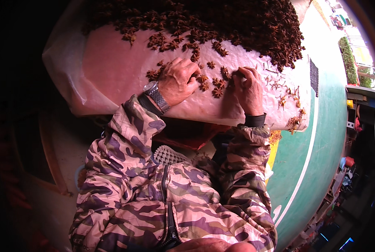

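Observation:
Brown star anise point(217, 92) lies loose on a table covered with pale plastic sheeting point(112, 63). My left hand point(179, 82), with a metal watch point(154, 90) on its wrist, rests among these pods, its fingers curled in. Some pods point(152, 75) lie just left of it, others by its fingertips. My right hand point(249, 90) is a short way to the right, fingers bent and drawn together near the pods in the middle. Whatever either hand pinches is hidden by its fingers. Beyond both hands spreads a large dark heap of star anise point(246, 25).
Stalks and broken bits point(294, 98) are scattered along the table's right side. A green floor with a white line point(305, 168) lies to the right, and a dark mat point(314, 78) is beyond the table edge. Below the table shows a patterned shoe point(169, 155).

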Demonstrator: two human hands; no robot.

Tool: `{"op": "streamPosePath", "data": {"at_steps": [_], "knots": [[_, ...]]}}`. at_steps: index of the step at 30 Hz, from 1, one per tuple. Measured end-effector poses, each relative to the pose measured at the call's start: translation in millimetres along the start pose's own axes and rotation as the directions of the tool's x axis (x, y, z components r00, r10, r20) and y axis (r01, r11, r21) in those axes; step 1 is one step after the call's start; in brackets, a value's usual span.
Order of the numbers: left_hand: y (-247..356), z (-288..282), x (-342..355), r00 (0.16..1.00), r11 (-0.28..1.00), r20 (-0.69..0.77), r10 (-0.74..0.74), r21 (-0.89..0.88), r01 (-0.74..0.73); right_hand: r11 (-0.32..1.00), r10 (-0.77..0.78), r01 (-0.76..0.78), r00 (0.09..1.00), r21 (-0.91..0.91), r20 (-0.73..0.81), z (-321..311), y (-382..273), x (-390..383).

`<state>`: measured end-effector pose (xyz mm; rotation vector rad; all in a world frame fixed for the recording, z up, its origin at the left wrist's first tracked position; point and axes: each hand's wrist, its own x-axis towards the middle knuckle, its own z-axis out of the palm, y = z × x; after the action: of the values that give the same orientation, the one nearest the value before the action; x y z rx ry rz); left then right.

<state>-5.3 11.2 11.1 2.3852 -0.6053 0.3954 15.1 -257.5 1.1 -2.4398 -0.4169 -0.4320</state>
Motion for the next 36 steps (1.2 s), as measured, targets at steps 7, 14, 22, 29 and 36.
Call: {"op": "streamPosePath", "data": {"at_steps": [7, 14, 22, 29, 36], "knots": [[1.0, -1.0, 1.3, 1.000, 1.000, 0.009, 0.022, 0.007, -0.022, 0.989, 0.076, -0.058, 0.988, 0.135, -0.133, 6.4, 29.1, -5.2], [9.6, -1.5, 4.3, 0.997, 0.998, -0.079, 0.019, -0.060, -0.024, 0.323, 0.407, -0.352, 0.890, 0.879, 0.207, 0.3, -1.6, -2.9], [32.2, 1.3, 6.2, 0.974, 0.846, 0.132, -0.184, -0.483, 0.225, 0.166, 0.240, -0.315, 0.932, 0.935, 0.271, 19.0, -51.7, -10.6], [37.6, -4.6, 4.8, 0.969, 0.851, 0.105, -0.223, -0.465, 0.247, 0.577, 0.182, -0.082, 0.983, 0.813, -0.030, 30.4, -69.1, -13.6], [31.8, 0.6, 0.6, 0.959, 0.829, 0.104, -0.262, -0.484, 0.280, 0.923, -0.076, 0.179, 0.952, 0.341, -0.295, 25.7, -86.5, -13.2]]}}
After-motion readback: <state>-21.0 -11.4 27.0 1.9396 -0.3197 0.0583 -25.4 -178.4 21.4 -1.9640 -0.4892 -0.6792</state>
